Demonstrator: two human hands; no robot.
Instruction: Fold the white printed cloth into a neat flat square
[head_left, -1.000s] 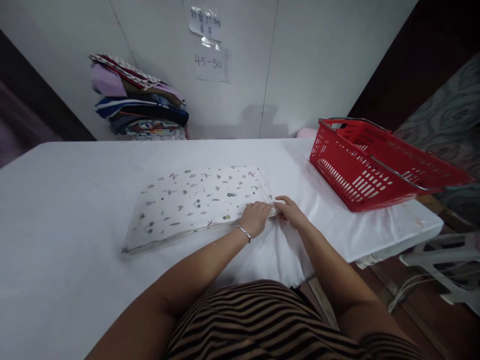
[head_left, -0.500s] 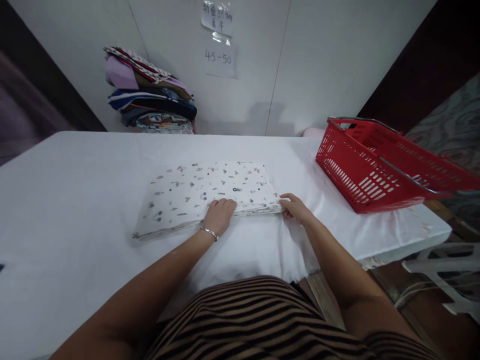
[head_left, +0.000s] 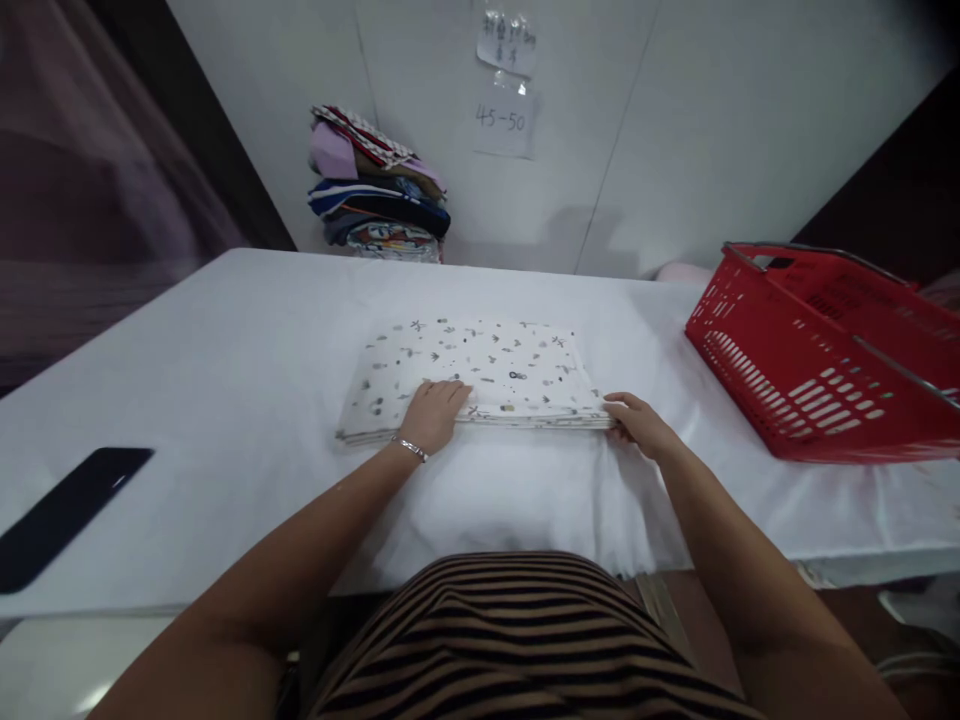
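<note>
A smartphone [head_left: 71, 515] lies by the near left corner of a white-covered table [head_left: 217, 345]. Midway to the far edge lies a folded printed cloth [head_left: 499, 365], a person's left hand [head_left: 432, 415] resting on its near side, thumb hidden and hold impossible to tell; the right hand [head_left: 639, 422] pinches its near right corner. Likely light, soft and prone to slipping layers, it is best gripped whole-thickness at the corners. A red basket [head_left: 765, 370] stands toward the right edge.

Looks like a textile workroom or shop back room: stacked fabrics [head_left: 382, 195] beyond left fingers [head_left: 454, 391], red shopping basket [head_left: 787, 338] rightward of right fingers [head_left: 621, 401], handwritten paper signs [head_left: 504, 122] on wall [head_left: 675, 150] ahead of both.
</note>
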